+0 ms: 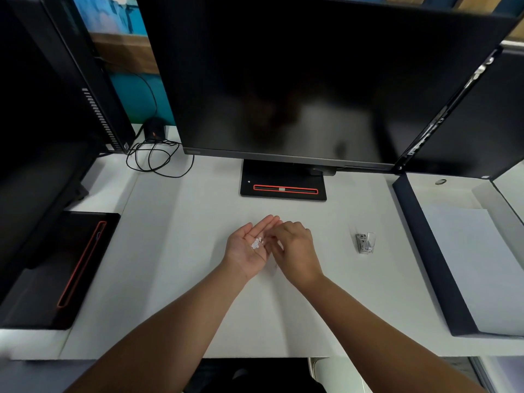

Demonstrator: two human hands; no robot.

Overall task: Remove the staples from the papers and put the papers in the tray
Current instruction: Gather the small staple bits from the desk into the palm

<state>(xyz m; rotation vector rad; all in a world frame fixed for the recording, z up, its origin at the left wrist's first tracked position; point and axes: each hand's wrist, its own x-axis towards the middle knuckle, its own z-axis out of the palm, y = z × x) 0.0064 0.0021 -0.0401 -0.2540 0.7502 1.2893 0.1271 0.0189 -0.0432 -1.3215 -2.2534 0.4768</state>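
My left hand lies palm up over the middle of the white desk, cupping several small white bits in the palm. My right hand is beside it, palm down, its fingertips touching the left palm next to the bits. A small clear-and-metal staple remover stands on the desk to the right of my hands. At the far right sits a black tray with white papers lying flat inside it.
A large dark monitor on a black stand fills the back of the desk. A second monitor and its base stand at the left, with a coiled black cable behind. The desk's front edge runs below my forearms.
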